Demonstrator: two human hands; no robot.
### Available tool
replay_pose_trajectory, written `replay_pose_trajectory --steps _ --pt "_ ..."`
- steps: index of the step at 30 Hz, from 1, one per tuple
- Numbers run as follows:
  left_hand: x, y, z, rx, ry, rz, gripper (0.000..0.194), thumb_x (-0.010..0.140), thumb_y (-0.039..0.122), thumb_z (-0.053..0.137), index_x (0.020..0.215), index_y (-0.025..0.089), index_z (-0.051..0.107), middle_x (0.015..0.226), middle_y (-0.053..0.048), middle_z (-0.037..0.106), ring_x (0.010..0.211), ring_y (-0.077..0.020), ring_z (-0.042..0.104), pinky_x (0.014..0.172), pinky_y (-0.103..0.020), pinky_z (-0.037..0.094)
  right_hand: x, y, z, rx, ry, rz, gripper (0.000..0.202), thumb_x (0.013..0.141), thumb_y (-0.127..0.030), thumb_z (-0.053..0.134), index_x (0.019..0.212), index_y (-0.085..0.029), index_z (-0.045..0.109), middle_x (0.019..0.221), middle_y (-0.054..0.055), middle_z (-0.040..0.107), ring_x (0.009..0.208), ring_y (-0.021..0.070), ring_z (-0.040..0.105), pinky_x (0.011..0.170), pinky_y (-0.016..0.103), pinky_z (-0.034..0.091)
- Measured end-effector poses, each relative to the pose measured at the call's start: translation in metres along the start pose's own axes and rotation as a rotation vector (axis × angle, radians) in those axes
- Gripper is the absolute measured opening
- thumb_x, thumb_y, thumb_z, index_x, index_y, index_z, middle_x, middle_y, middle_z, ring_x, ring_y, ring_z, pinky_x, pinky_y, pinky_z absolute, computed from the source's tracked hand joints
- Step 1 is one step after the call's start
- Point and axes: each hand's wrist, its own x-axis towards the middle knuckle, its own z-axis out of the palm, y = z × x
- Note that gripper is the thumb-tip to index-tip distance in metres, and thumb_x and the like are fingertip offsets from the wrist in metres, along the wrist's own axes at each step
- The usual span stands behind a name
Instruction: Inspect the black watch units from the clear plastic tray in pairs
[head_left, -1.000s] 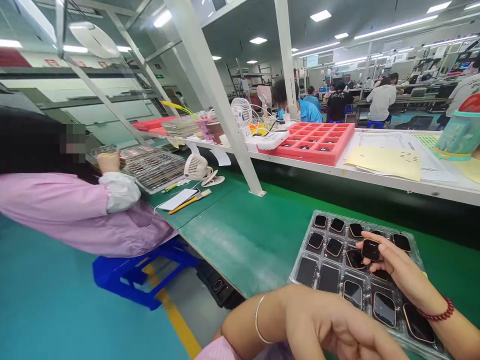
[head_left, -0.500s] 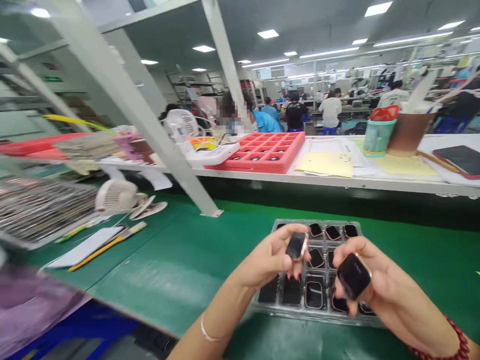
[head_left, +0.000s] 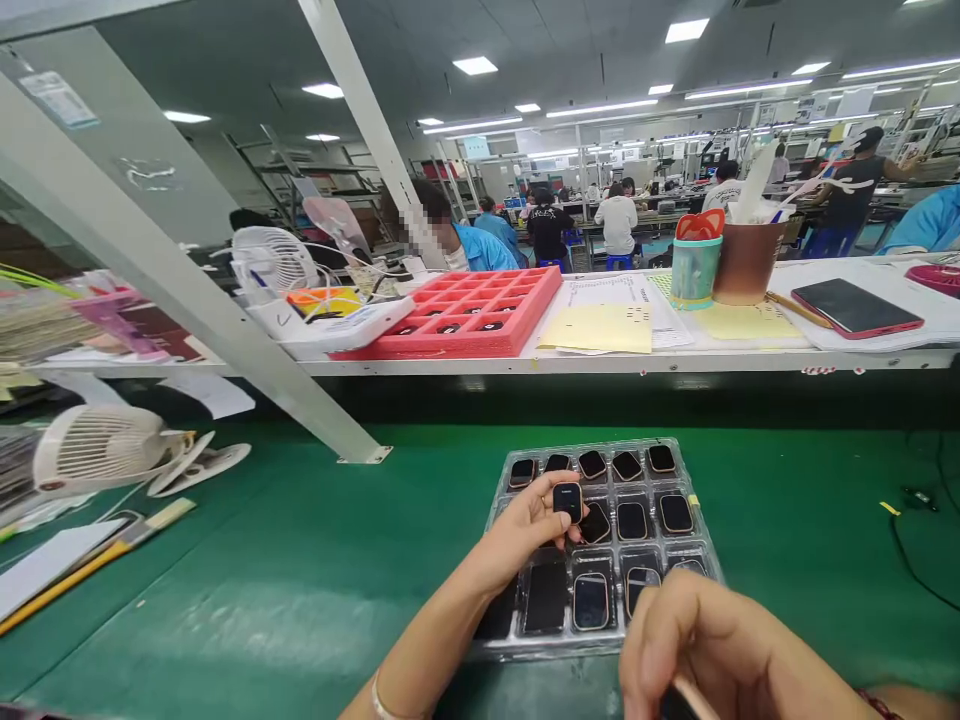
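One black watch [head_left: 568, 499] is pinched by the left hand [head_left: 525, 527].

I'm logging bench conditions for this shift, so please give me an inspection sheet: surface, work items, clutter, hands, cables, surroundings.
Surface: green bench top, light reflecting off it.
Work items: clear plastic tray holding strapless smartwatches, some askew in their compartments.
Clutter: flat brush and white fan on the bench's left side.
Hands: left hand holds a smartwatch above the tray; right hand holds a rose-gold-edged piece, mostly hidden.
Cables: black cable on the bench at right.
Surroundings: white shelf behind, bearing a red compartment tray and a phone; people in the room beyond.
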Motion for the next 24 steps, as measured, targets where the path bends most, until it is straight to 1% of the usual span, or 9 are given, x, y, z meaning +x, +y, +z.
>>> replay_pose_trajectory --steps 2,3,4,7,9,11,17,20,24 --pt "0.0 0.003 0.001 0.006 0.032 0.022 0.044 0.073 0.03 0.068 0.109 0.015 0.048 0.083 -0.005 0.063 0.061 -0.0107 0.058 0.055 -0.022 0.04 0.01 0.0 -0.01 -0.012 0.03 -0.039 0.04 0.067 -0.044 0.076 0.096 -0.021 0.06 0.09 0.004 0.06 0.068 0.0114 0.06 0.058 0.02 0.047" --pt "-0.001 0.005 0.001 0.004 0.048 0.036 0.04 0.073 0.029 0.068 0.106 0.015 0.049 0.081 -0.004 0.063 0.059 -0.0097 0.056 0.055 -0.022 0.04 0.017 -0.002 -0.018 -0.028 0.03 -0.07 0.043 0.07 -0.049 0.072 0.101 -0.022 0.059 0.095 0.006 0.061 0.066 0.0125 0.062 0.053 0.02 0.048" --pt "-0.003 0.007 0.002 -0.001 0.062 0.052 0.037 0.074 0.029 0.067 0.103 0.015 0.05 0.078 -0.003 0.062 0.057 -0.0089 0.055 0.054 -0.022 0.04 0.025 -0.003 -0.027 -0.085 0.068 -0.076 0.043 0.075 -0.05 0.067 0.107 -0.022 0.058 0.102 0.008 0.061 0.069 0.0147 0.064 0.053 0.022 0.05" --pt "-0.011 0.016 0.006 -0.012 0.094 0.099 0.034 0.073 0.027 0.067 0.102 0.016 0.051 0.08 -0.002 0.063 0.06 -0.0094 0.055 0.057 -0.022 0.041 0.049 -0.006 -0.055 -0.244 0.215 -0.065 0.041 0.083 -0.042 0.06 0.118 -0.021 0.055 0.117 0.013 0.059 0.083 0.0183 0.066 0.059 0.024 0.054" --pt "-0.018 0.021 0.008 -0.001 0.11 0.112 0.036 0.072 0.023 0.067 0.104 0.017 0.052 0.086 -0.003 0.063 0.067 -0.0113 0.058 0.06 -0.023 0.042 0.06 -0.004 -0.07 -0.352 0.242 -0.01 0.045 0.081 -0.034 0.062 0.124 -0.022 0.052 0.119 0.013 0.06 0.083 0.0185 0.066 0.058 0.024 0.055" --pt "-0.024 0.025 0.01 0.013 0.114 0.12 0.037 0.071 0.018 0.065 0.106 0.018 0.053 0.09 -0.004 0.063 0.073 -0.013 0.06 0.063 -0.023 0.043 0.066 0.0 -0.078 -0.463 0.233 0.015 0.046 0.082 -0.031 0.06 0.126 -0.021 0.051 0.117 0.013 0.061 0.081 0.0182 0.066 0.058 0.025 0.055" --pt "-0.031 0.025 0.011 0.025 0.079 0.127 0.038 0.072 0.013 0.06 0.109 0.018 0.053 0.094 -0.005 0.062 0.078 -0.0147 0.063 0.062 -0.022 0.043 0.065 0.011 -0.08 -0.63 0.124 0.006 0.044 0.083 -0.024 0.055 0.127 -0.023 0.048 0.119 0.01 0.06 0.086 0.0188 0.064 0.068 0.031 0.055" --pt "-0.033 0.024 0.012 0.024 0.064 0.127 0.035 0.075 0.019 0.061 0.109 0.017 0.053 0.093 -0.005 0.061 0.077 -0.0147 0.063 0.06 -0.021 0.043 0.064 0.013 -0.08 -0.685 0.124 0.002 0.039 0.084 -0.026 0.055 0.123 -0.022 0.051 0.116 0.01 0.061 0.085 0.0191 0.064 0.068 0.032 0.054" --pt "-0.032 0.024 0.015 0.014 0.072 0.132 0.027 0.079 0.032 0.061 0.099 0.014 0.058 0.083 -0.005 0.063 0.064 -0.0122 0.06 0.055 -0.022 0.043 0.065 0.014 -0.077 -0.765 0.169 -0.027 0.027 0.087 -0.033 0.052 0.111 -0.02 0.058 0.096 0.008 0.066 0.073 0.0163 0.061 0.066 0.032 0.054"
